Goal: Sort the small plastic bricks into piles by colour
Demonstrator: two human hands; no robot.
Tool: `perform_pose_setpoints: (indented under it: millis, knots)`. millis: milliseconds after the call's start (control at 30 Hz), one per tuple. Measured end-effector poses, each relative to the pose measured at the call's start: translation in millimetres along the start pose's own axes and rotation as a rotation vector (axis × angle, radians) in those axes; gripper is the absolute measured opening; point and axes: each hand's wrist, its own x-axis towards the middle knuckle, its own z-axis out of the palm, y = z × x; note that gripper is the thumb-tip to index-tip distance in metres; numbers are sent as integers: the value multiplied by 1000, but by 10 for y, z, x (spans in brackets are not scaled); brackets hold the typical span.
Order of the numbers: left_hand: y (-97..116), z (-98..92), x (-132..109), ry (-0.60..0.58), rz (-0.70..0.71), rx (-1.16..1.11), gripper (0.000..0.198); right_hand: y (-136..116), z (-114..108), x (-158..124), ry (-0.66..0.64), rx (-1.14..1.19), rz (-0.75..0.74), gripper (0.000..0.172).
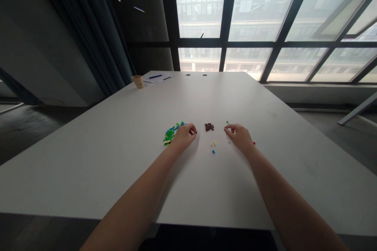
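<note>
Head view: left hand is closed to a pinch, thumb and forefinger on a small dark brick, though it's tiny and hard to make out. Right hand is curled into a near-pinch, and I can't tell if it holds anything. Green and blue brick pile sits touching the left hand's outer side. Dark brown bricks lie between the hands, with cream bricks and a blue brick just below them. Green brick is just past the right fingers; red brick is just beside the right wrist. White table runs well out on both sides, near edge under my forearms. Paper cup, papers and pen are well apart at the far end.
</note>
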Motion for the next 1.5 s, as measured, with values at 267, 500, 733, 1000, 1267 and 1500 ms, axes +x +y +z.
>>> perform_pose_setpoints:
  millis: [267, 500, 733, 1000, 1267, 1500]
  knots:
    - [167, 64, -62, 70, 156, -175, 4, -326, 98, -172, -74, 194, -259, 17]
    - [245, 93, -103, 71, 170, -261, 14, -408, 165, -227, -39, 219, -341, 15]
    - [226, 124, -103, 58, 168, -280, 16, -406, 172, -225, -27, 227, -358, 13]
    - [213, 155, -99, 66, 193, -279, 13, -399, 172, -217, -19, 243, -380, 9]
    - [203, 168, -94, 62, 207, -252, 13, -395, 169, -213, -13, 251, -395, 9]
    - [116, 147, -64, 102, 139, -94, 10, -364, 104, -185, -7, 205, -357, 10]
